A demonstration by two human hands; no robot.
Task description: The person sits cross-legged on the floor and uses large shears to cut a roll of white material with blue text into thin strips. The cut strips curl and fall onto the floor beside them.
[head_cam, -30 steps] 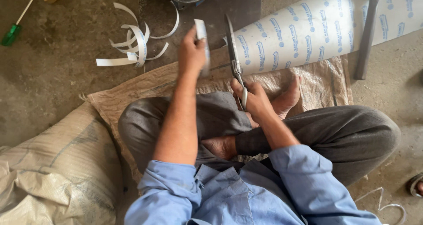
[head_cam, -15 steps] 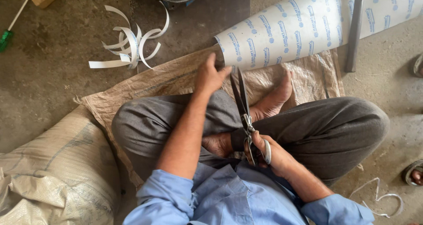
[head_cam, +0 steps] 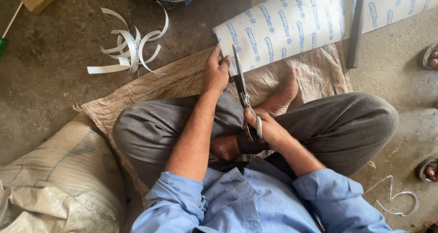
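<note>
Now I have the left hand (head_cam: pixel 216 73) pinching the near edge of the sheet (head_cam: pixel 292 23), fingers closed on it, and the right hand (head_cam: pixel 267 130) wrapped tight round the handles of the shears (head_cam: pixel 242 84); the blades point away from me, tips at the sheet's edge just beside the left fingers. To cut well, I judge, I should keep the edge taut, hold the blades square to it, and keep the fingertips off the cutting line; the sheet lies rolled across the floor ahead of my crossed legs, white, smooth, printed in a blue repeat, stiff enough to curl. Cut strips (head_cam: pixel 127 48) lie well apart to the left, springy white ribbons; under me a coarse woven sack (head_cam: pixel 150 89), tan and creased; the floor (head_cam: pixel 50 91) rough grey concrete.
</note>
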